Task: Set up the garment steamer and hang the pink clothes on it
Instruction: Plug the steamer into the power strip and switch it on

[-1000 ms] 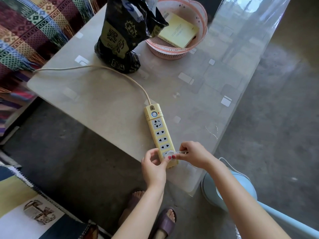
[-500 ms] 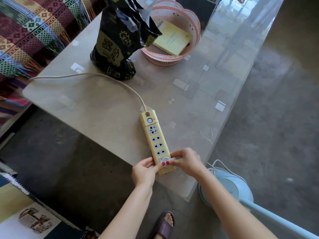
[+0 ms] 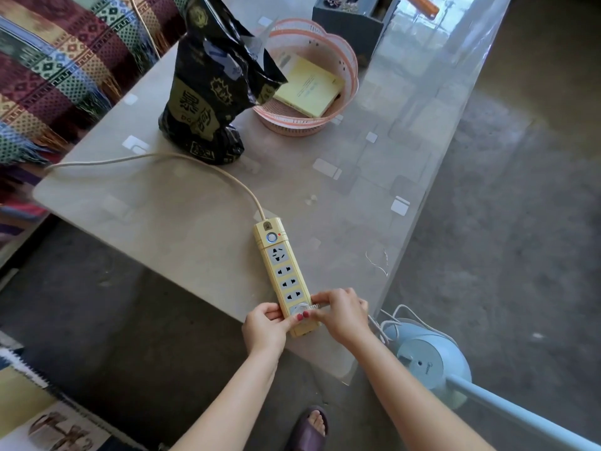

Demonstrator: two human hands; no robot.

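A yellow power strip (image 3: 283,271) lies near the front corner of the glass-topped table (image 3: 182,222). A white plug (image 3: 298,309) sits in its nearest socket. My left hand (image 3: 264,328) grips the near end of the strip, thumb beside the plug. My right hand (image 3: 341,315) pinches the plug from the right side. The pale blue garment steamer base (image 3: 426,359) stands on the floor below the table corner, its white cord (image 3: 390,320) looped on top and its pole (image 3: 520,418) running off to the lower right. No pink clothes are in view.
A black printed bag (image 3: 211,102) stands at mid-table, with a pink basket (image 3: 344,92) holding a yellow booklet (image 3: 309,87) behind it. A dark box (image 3: 348,27) stands at the far end. The strip's cord (image 3: 146,157) runs left toward a patterned sofa throw (image 3: 58,70).
The view has shifted so the strip and my hands sit lower in frame. My hands stay on the strip's near end; the plug now lies flat in the socket.
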